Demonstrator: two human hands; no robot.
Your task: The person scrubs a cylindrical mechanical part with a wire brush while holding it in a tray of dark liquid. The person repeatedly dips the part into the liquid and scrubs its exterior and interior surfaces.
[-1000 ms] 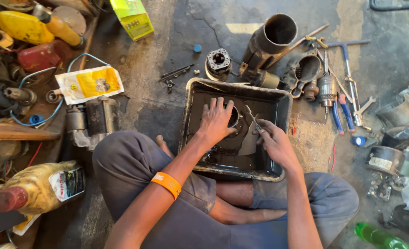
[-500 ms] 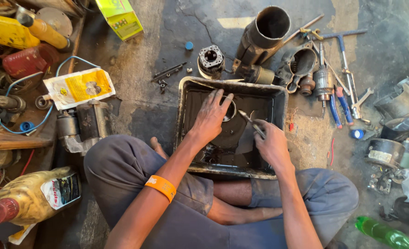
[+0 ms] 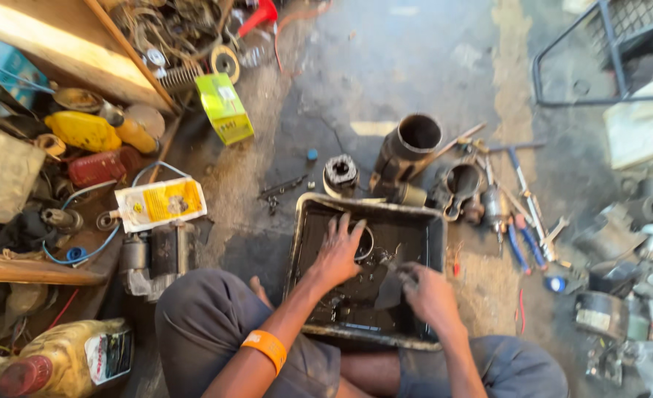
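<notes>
The round metal part (image 3: pixel 365 244) lay in the black tray (image 3: pixel 435 243), half sunk in dark, oily liquid, directly under the fingertips of the left hand (image 3: pixel 338 253). That hand was spread flat, fingers pressing down on the part's rim rather than closed round it. The right hand (image 3: pixel 427 293) sat just to the right, curled around something small and dark; whether it was a brush or a rag could not be told (the blur hid it), so its grip stays uncertain.

Judged from this, the work in hand was washing the part in the tray. Doing it well would call for the left hand to pin the part firmly while the right scrubbed toward it, keeping both low so that the liquid stayed inside the tray's walls.

Beyond the left hand's fingertips stood a small finned cylinder (image 3: pixel 340 173) and a large grey pipe (image 3: pixel 409 146). Past the right hand lay blue-handled pliers (image 3: pixel 524 247). An orange wristband (image 3: pixel 265 347) circled the left forearm.
</notes>
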